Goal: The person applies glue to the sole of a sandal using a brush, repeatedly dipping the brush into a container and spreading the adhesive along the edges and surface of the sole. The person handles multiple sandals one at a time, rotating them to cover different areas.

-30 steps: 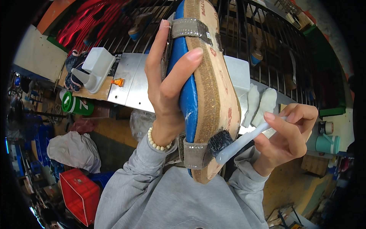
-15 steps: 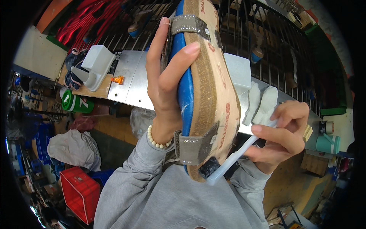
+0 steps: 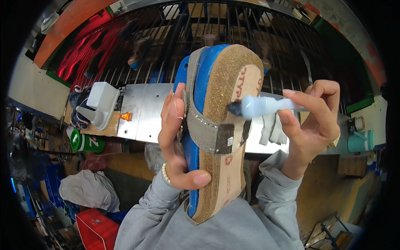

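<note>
Right, nearest the camera, at the bottom of the frame, grey sleeves (image 3: pixel 166 225) come up from the lower edge. Centre frame: left hand (image 3: pixel 179 141) is closed round a sandal (image 3: pixel 216 129), thumb across the lower edge, fingers up the blue sole side; bead bracelet (image 3: pixel 166 175) at the wrist. The sandal is held near-upright w/ cork footbed facing the camera, grey strap (image 3: pixel 204 129) crossing its middle.

Right of centre, right hand (image 3: pixel 312 125) is pinched shut on a brush (image 3: pixel 262 106) w/ a pale, glue-coated handle; its dark bristles touch the footbed in the upper part, just above the strap.

Behind the hands, mid frame, a metal table (image 3: pixel 141 112) runs left to right. On it at left: white plastic tub (image 3: pixel 100 102), small orange bit (image 3: pixel 126 116) beside it. Green can (image 3: pixel 85 142) sits just below the table edge at left. Teal cup (image 3: pixel 360 141) at far right.

Lower left: grey bundle of cloth (image 3: pixel 89 189), red crate (image 3: pixel 98 229) below it. Farthest back, top of frame, a dark wire rack (image 3: pixel 175 41) w/ shoes on it, blurry.
</note>
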`<state>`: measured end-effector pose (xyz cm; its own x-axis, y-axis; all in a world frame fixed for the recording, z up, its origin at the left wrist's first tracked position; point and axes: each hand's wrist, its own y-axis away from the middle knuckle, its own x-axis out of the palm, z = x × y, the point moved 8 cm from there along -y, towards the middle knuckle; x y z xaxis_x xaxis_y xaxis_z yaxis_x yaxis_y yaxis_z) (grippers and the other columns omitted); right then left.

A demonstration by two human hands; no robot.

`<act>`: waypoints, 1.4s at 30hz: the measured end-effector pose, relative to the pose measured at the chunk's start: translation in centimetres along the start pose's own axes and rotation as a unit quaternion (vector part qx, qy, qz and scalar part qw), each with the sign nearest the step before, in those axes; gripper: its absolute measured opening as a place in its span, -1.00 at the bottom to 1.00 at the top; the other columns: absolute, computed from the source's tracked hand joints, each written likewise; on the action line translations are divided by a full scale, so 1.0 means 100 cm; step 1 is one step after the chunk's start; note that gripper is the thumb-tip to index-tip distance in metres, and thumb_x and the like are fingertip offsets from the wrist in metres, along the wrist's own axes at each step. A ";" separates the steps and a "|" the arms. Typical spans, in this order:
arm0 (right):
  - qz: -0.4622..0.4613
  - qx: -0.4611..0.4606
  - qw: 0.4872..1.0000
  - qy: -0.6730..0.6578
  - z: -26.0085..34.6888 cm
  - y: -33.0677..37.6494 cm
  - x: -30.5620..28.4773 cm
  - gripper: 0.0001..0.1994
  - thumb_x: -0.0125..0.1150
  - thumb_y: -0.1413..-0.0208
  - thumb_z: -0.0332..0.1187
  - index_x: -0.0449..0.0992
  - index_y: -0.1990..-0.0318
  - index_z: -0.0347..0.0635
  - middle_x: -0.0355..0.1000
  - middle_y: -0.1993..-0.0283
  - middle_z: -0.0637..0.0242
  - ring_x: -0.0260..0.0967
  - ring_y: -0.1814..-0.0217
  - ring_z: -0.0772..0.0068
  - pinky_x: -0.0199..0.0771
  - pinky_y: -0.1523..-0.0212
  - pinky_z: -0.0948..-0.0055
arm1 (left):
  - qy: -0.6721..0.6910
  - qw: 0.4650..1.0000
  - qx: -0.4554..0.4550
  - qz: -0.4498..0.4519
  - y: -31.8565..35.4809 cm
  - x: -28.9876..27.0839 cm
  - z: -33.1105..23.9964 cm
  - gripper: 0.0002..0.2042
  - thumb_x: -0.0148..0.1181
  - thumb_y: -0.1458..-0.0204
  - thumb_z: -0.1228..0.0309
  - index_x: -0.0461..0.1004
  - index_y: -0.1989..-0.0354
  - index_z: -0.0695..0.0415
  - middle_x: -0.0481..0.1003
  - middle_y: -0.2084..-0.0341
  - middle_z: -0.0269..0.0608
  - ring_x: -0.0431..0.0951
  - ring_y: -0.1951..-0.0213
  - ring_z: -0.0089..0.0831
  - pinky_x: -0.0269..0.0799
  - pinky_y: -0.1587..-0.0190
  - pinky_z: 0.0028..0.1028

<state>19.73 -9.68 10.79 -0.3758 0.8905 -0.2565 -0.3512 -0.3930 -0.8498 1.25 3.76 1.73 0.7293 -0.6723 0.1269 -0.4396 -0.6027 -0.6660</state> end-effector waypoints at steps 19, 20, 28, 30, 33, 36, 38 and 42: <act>0.149 0.066 0.983 -0.086 -0.029 0.046 0.003 -0.65 0.63 0.52 -0.26 0.76 0.40 -0.02 0.19 0.39 0.48 0.21 0.35 0.48 0.10 0.42 0.50 | 0.204 0.960 -0.036 -0.190 -0.001 -0.026 0.039 -0.08 0.29 -0.07 0.16 -0.19 -0.51 0.01 0.17 -0.30 0.30 0.36 -0.23 0.13 0.57 0.06 0.23; 0.128 0.101 0.986 -0.021 -0.044 0.058 -0.003 -0.68 0.62 0.46 -0.27 0.75 0.40 -0.05 0.19 0.39 0.46 0.21 0.36 0.47 0.11 0.41 0.48 | 0.151 0.968 -0.022 -0.197 0.001 -0.038 0.037 -0.11 0.29 -0.09 0.16 -0.15 -0.49 0.04 0.18 -0.30 0.23 0.35 -0.24 0.07 0.53 0.00 0.17; 0.251 0.136 0.904 0.319 -0.108 0.139 0.016 -0.76 0.58 0.25 -0.23 0.70 0.41 -0.09 0.33 0.31 0.40 0.24 0.33 0.38 0.08 0.19 0.31 | -0.081 0.965 0.052 -0.242 0.008 -0.119 0.018 -0.29 0.34 -0.13 0.20 0.12 -0.37 0.18 0.16 -0.32 -0.17 0.22 -0.30 -0.27 0.24 -0.32 -0.06; 0.236 0.133 0.907 0.322 -0.108 0.145 0.012 -0.77 0.57 0.24 -0.24 0.70 0.40 -0.08 0.33 0.30 0.40 0.25 0.31 0.38 0.08 0.18 0.31 | -0.149 0.959 0.077 -0.229 0.003 -0.119 0.006 -0.30 0.36 -0.12 0.21 0.16 -0.34 0.21 0.25 -0.26 -0.17 0.29 -0.25 -0.28 0.26 -0.31 -0.13; 0.188 0.139 0.917 0.323 -0.102 0.151 -0.004 -0.77 0.56 0.21 -0.22 0.69 0.38 -0.06 0.31 0.29 0.39 0.23 0.29 0.37 0.07 0.17 0.32 | -0.181 0.933 0.011 -0.311 -0.001 -0.128 0.007 -0.33 0.36 -0.12 0.21 0.18 -0.31 0.21 0.28 -0.23 -0.15 0.30 -0.24 -0.24 0.27 -0.31 -0.14; 0.207 0.136 0.907 0.339 -0.100 0.153 -0.007 -0.79 0.55 0.17 -0.23 0.71 0.37 -0.06 0.24 0.30 0.37 0.19 0.31 0.38 0.09 0.22 0.34 | -0.173 0.944 0.059 -0.276 -0.010 -0.107 0.000 -0.34 0.34 -0.13 0.20 0.17 -0.30 0.19 0.27 -0.22 -0.13 0.27 -0.27 -0.18 0.26 -0.32 -0.13; 0.200 0.221 0.925 0.233 -0.103 0.152 -0.006 -0.80 0.55 0.17 -0.25 0.72 0.37 -0.08 0.19 0.32 0.39 0.17 0.34 0.43 0.11 0.30 0.40 | -0.187 0.944 0.084 -0.259 -0.012 -0.091 -0.001 -0.35 0.33 -0.13 0.19 0.17 -0.29 0.18 0.26 -0.22 -0.11 0.25 -0.28 -0.14 0.26 -0.32 -0.11; 0.116 0.290 0.950 0.026 -0.076 0.125 -0.004 -0.73 0.59 0.23 -0.21 0.75 0.36 -0.12 0.11 0.34 0.45 0.12 0.39 0.54 0.08 0.43 0.53 | -0.279 0.918 0.170 -0.223 -0.019 -0.061 -0.006 -0.37 0.31 -0.14 0.18 0.16 -0.27 0.16 0.25 -0.22 -0.08 0.22 -0.31 -0.06 0.25 -0.33 -0.09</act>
<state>21.97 -13.21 -3.24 -0.4632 0.7682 -0.4420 -0.6826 -0.6273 -0.3749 -2.72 8.76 2.67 0.9940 -0.0083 0.1093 0.0882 -0.5314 -0.8425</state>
